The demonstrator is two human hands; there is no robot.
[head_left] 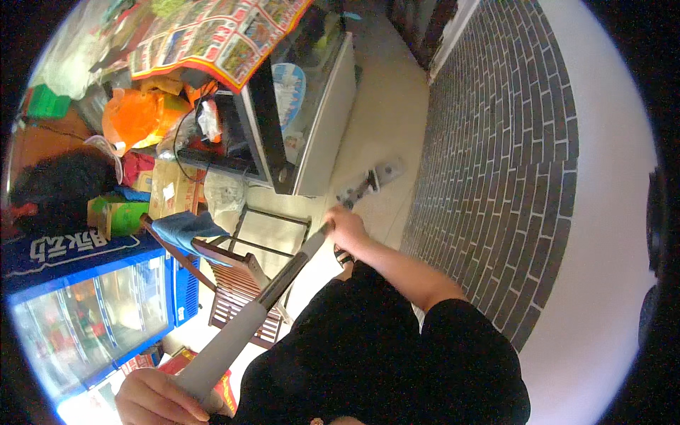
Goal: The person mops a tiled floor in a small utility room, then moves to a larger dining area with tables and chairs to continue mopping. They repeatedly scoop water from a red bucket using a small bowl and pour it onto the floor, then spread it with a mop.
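A long grey-handled mop (287, 273) slants across my body. Around the top end of its handle, at the lower left, my left hand (159, 398) is closed. Farther down the shaft, my right hand (345, 225) grips it with the arm stretched forward. The flat mop head (372, 180) is on the pale tiled floor (375, 120), between a glass-fronted case and the brick wall; its outline is blurred. Part of my foot in a sandal (344, 258) shows just below the right hand.
The grey brick-patterned wall (496, 170) runs along the right. At left are a glass-sided case (329, 106) under a printed sheet (227, 42), a wooden folding chair (241, 283) with a blue cloth (188, 230), a blue display fridge (92, 312), an orange bag (142, 117) and boxes (173, 188).
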